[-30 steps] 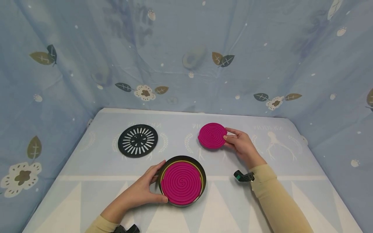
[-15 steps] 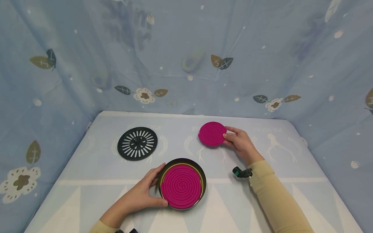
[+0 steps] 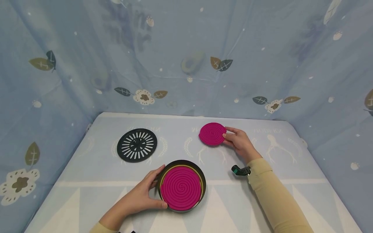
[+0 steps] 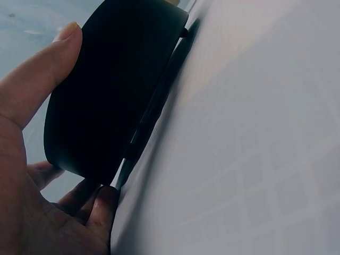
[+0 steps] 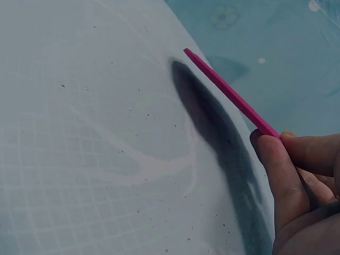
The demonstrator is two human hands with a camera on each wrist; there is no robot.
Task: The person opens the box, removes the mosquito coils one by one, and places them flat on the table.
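In the head view my left hand (image 3: 140, 196) grips a round black holder (image 3: 201, 171) from its left side, thumb at the near rim and fingers at the far left. The left wrist view shows the holder's dark side wall (image 4: 114, 85) against that hand. Inside lies a pink spiral coaster (image 3: 181, 187) over a yellow-edged round piece (image 3: 167, 173). My right hand (image 3: 240, 144) pinches a second pink spiral coaster (image 3: 212, 134) by its right edge. In the right wrist view this coaster (image 5: 231, 94) appears edge-on, raised off the table with its shadow below.
A black slotted round coaster (image 3: 137, 145) lies on the table at the back left. The table (image 3: 227, 207) has a patterned pale cloth. Blue printed curtains (image 3: 175, 58) enclose its back and sides.
Both hands keep their holds, and the pink coaster stays near the back of the table, tilting slightly. The whole head view has shifted a little downward.
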